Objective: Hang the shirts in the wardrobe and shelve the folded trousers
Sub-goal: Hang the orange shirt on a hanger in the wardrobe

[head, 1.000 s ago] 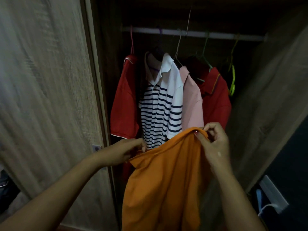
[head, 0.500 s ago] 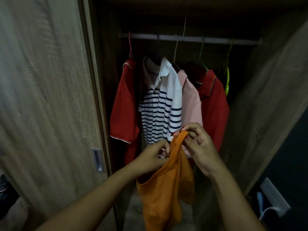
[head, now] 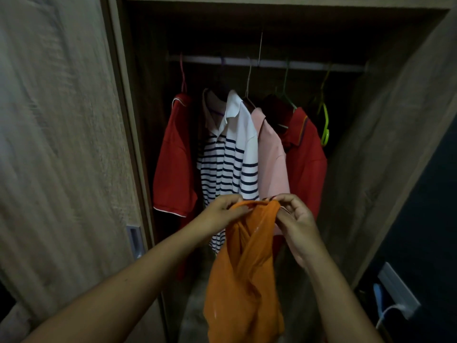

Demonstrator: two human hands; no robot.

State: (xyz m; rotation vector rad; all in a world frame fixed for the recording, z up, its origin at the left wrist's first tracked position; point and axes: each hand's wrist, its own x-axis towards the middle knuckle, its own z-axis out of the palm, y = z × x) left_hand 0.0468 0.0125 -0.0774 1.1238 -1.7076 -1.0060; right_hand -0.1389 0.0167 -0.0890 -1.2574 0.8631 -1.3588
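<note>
Left hand (head: 221,212) and right hand (head: 298,219) pinch bunched orange shirt (head: 244,273) at top edge; thin pinch may slip before far-right green hanger (head: 325,129).

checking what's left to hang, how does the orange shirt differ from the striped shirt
The orange shirt is plain; the striped shirt is white with dark bars. The orange shirt droops bunched from the left hand and right hand; the striped shirt hangs on the rail. Both are shirts.

left hand (head: 218,214): fingers (head: 232,200) pinch orange shirt (head: 243,280) | right hand (head: 298,219): likewise | arms outstretched
</note>
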